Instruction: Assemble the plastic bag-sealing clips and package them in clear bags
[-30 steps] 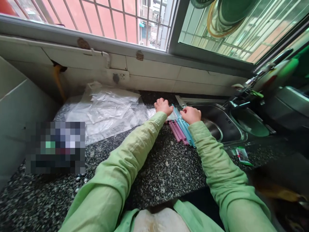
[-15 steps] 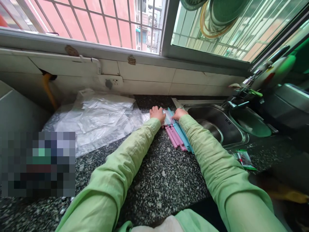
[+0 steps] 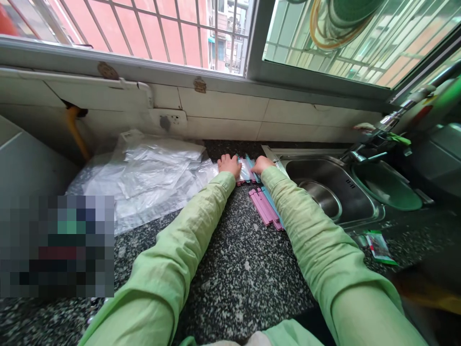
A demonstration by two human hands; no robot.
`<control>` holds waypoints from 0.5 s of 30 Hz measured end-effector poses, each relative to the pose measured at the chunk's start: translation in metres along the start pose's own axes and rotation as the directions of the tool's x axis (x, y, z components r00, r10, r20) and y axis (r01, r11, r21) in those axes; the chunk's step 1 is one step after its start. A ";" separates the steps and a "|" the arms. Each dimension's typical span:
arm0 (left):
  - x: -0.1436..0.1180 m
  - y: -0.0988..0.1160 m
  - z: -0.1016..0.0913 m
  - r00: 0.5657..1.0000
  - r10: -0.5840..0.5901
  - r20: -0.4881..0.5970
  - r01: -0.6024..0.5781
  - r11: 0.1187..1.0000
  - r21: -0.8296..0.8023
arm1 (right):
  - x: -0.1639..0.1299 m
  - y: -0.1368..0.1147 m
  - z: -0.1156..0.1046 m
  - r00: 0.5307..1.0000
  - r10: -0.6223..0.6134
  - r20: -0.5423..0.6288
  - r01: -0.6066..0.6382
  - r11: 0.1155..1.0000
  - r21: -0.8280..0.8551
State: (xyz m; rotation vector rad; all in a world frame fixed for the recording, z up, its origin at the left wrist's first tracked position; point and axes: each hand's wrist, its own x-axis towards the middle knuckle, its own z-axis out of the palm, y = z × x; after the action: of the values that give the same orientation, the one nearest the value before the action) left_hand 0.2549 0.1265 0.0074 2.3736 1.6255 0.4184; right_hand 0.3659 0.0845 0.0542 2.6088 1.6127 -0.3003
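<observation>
Pink and blue sealing clips (image 3: 267,207) are lying side by side on the speckled bench (image 3: 230,259), their long axes running from the near right toward the far left, just beside the sink (image 3: 334,192). Farther back, the left hand (image 3: 229,165) and right hand (image 3: 261,165) are curling over a small clear bag (image 3: 247,171) with more clips, pinching its edges; the plastic bags (image 3: 144,175) are lying to the left
</observation>
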 end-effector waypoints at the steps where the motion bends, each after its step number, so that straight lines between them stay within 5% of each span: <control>1: 0.000 0.000 0.000 1.000 -0.004 -0.002 0.004 1.000 -0.003 | 0.000 -0.001 0.000 1.000 0.001 -0.001 -0.001 1.000 -0.003; 15: 0.009 0.017 -0.007 0.999 -0.044 0.014 0.046 0.983 -0.177 | -0.014 -0.001 0.002 0.982 -0.038 -0.185 0.039 0.999 0.004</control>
State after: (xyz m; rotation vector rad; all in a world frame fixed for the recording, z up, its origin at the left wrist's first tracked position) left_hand 0.2703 0.1294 0.0212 2.2011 1.5636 0.5188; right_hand 0.3583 0.0720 0.0553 2.6844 1.7207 -0.0673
